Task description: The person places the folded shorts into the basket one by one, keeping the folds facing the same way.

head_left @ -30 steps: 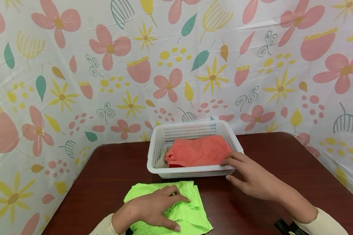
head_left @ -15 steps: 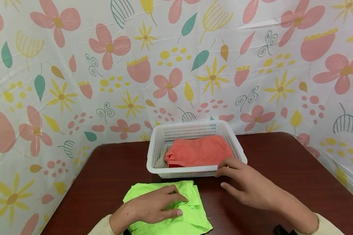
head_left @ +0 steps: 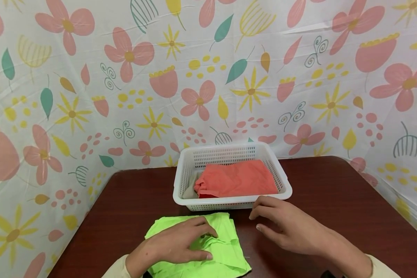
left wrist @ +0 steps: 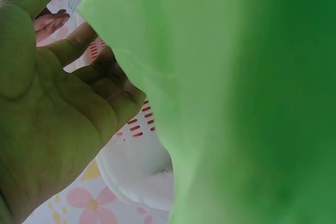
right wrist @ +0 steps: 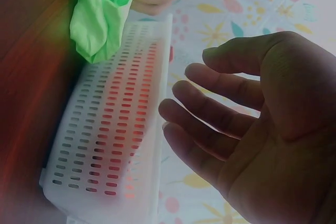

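A folded lime-green cloth [head_left: 229, 247] lies on the table in front of the basket. My left hand [head_left: 177, 241] is over its left part, fingers bent a little and fingertips at a raised fold. In the left wrist view the same cloth [left wrist: 210, 77] fills the right side, and the left hand's fingertips [left wrist: 131, 95] reach its edge. My right hand [head_left: 292, 227] hovers in front of the basket's right corner, fingers loosely bent and holding nothing. Behind both hands stands a white plastic basket [head_left: 226, 201] with a coral-red folded cloth [head_left: 238, 179] inside.
A beige cloth [head_left: 191, 187] shows at the left inside the basket, partly under the coral one. The dark red-brown table [head_left: 135, 197] ends at a white curtain [head_left: 208, 131] printed with flowers, which closes off the back and sides.
My right hand has drawn back from the basket's front rim, toward me and slightly left. The left hand has shifted slightly left over the green cloth. The basket stays in place.
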A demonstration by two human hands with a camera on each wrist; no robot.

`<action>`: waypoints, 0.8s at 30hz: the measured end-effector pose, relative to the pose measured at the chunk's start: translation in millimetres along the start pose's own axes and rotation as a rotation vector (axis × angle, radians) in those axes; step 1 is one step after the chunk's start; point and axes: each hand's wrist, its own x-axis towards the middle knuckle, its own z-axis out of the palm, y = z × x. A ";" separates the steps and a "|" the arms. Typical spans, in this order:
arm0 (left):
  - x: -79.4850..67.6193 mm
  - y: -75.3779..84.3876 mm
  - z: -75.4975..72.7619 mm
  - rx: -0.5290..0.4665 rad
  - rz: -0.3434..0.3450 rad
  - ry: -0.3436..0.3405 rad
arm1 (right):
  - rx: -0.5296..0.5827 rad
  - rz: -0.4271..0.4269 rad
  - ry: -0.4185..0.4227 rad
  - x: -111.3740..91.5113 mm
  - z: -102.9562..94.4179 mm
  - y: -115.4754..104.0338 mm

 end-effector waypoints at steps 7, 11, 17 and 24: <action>-1.4 -0.1 -1.7 0.024 0.001 0.021 | 0.003 0.042 -0.066 0.5 0.8 -0.5; -1.4 -1.2 -3.0 0.014 -0.013 0.019 | -0.002 0.073 -0.099 0.0 1.1 -0.5; -1.6 -2.5 -4.5 -0.002 -0.024 0.024 | -0.001 0.100 -0.116 -2.3 1.8 0.4; -3.4 -4.9 -2.7 0.021 -0.006 0.061 | 0.008 0.112 -0.128 -5.1 3.4 3.0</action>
